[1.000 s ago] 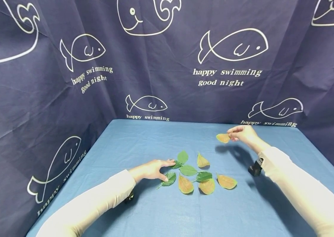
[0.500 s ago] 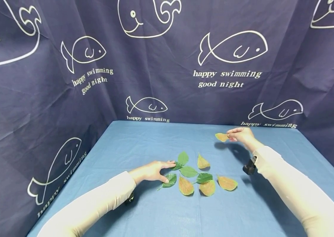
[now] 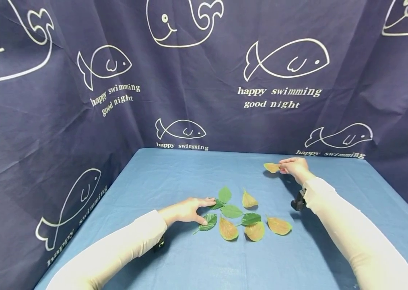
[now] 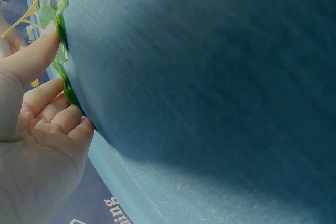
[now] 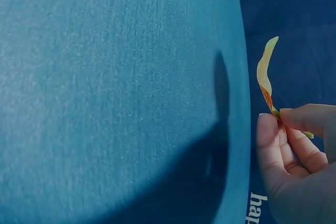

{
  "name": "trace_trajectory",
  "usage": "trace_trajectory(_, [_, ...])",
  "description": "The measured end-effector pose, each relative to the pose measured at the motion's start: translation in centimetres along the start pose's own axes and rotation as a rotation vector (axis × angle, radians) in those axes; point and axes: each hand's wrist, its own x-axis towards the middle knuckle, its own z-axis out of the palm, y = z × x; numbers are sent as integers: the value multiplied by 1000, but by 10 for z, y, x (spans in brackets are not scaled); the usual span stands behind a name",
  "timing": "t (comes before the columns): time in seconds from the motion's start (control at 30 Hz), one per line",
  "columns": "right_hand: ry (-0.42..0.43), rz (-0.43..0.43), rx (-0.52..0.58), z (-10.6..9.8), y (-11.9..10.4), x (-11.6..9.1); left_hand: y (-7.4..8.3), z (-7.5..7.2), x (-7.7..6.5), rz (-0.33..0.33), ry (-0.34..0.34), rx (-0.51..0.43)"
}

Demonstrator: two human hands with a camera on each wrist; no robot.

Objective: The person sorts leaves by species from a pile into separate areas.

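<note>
My right hand [image 3: 295, 167] pinches a yellow-orange leaf [image 3: 271, 167] by its stem end, toward the back of the table. The right wrist view shows that leaf [image 5: 266, 74] edge-on, raised off the cloth, between thumb and fingertips. My left hand [image 3: 186, 210] reaches over the cloth with thumb and fingers spread apart. Its thumb touches a serrated green leaf [image 3: 209, 222], and its fingertips touch a second green leaf [image 3: 217, 204], partly hidden. Next to these lie more green leaves, a pale one [image 3: 225, 194], a broad one [image 3: 231, 211] and a dark one [image 3: 251, 218].
Several yellow-orange leaves lie on the blue cloth [image 3: 175, 262]: one behind [image 3: 249, 199], one at the left [image 3: 228, 229], one partly under the dark green leaf [image 3: 254, 231], one at the right [image 3: 279, 226]. A dark fish-print curtain [image 3: 211, 100] stands behind and at the sides.
My right hand has lowered the yellow-orange leaf closer to the cloth, and its wrist has shifted left. The left hand stays on the green leaves. The head view has tilted slightly.
</note>
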Motion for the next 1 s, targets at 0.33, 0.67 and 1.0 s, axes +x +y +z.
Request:
trace_trajectory(0.33, [74, 104, 66, 2, 10, 15, 0, -1, -2, 16, 4, 11])
trace_trajectory(0.67, [90, 185, 125, 9, 16, 23, -1, 0, -1, 24, 10, 5])
trace_trajectory(1.0, [106, 210, 150, 14, 21, 24, -1, 2, 0, 21, 19, 11])
